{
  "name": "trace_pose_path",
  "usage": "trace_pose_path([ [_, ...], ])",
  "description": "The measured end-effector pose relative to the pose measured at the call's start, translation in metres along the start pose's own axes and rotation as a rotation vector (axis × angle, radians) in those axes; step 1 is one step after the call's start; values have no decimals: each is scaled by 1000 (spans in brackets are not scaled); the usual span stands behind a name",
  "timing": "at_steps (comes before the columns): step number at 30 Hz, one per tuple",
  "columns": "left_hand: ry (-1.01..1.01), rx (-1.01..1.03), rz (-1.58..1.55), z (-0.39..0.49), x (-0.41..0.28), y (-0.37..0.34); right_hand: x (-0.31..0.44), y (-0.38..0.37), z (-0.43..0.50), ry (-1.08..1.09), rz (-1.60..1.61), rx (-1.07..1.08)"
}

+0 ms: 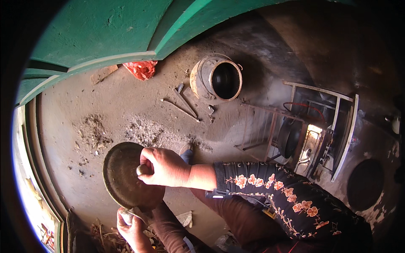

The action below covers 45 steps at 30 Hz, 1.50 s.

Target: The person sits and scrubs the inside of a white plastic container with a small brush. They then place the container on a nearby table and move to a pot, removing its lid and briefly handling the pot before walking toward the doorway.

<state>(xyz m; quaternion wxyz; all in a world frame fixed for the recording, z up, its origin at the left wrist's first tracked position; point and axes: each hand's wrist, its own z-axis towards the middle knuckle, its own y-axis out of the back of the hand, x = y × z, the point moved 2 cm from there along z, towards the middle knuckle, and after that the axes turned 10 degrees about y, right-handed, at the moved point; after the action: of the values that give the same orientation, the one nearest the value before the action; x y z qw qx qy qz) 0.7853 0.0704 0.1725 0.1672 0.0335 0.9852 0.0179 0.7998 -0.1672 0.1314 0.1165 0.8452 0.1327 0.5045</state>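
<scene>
My right hand (166,167) grips the round knob (143,170) of a dark, discoloured metal pot lid (123,177). The lid is held in the air in front of my knees. Below it, my left hand (134,232) pinches a pale, crumpled cloth (128,216) against the lid's lower rim. Part of the lid is hidden behind my right hand, and the lid's far side faces away from view.
On the bare floor stands a large jar (202,80) with a dark mouth. Sticks (180,109), ash (142,131) and a red plastic bag (141,69) lie about. A gas stove (310,147) and metal rack (338,123) are at right; a green door (104,31) is above.
</scene>
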Motion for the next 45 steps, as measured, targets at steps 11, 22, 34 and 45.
trace_pose_path([
  [11, -45, -26, 125, -7, -16, -7, -151, 105, 82, -88, -1008, 560],
  [22, -83, -202, 64, -52, -4, 66, -167, 191, 69, 211, -1494, 618],
  [34, -122, -411, 619, -97, -32, 98, -170, 214, 75, 225, -1522, 568],
  [45, 66, -461, 252, -114, -41, 73, -159, 256, 81, 221, -1322, 367],
])
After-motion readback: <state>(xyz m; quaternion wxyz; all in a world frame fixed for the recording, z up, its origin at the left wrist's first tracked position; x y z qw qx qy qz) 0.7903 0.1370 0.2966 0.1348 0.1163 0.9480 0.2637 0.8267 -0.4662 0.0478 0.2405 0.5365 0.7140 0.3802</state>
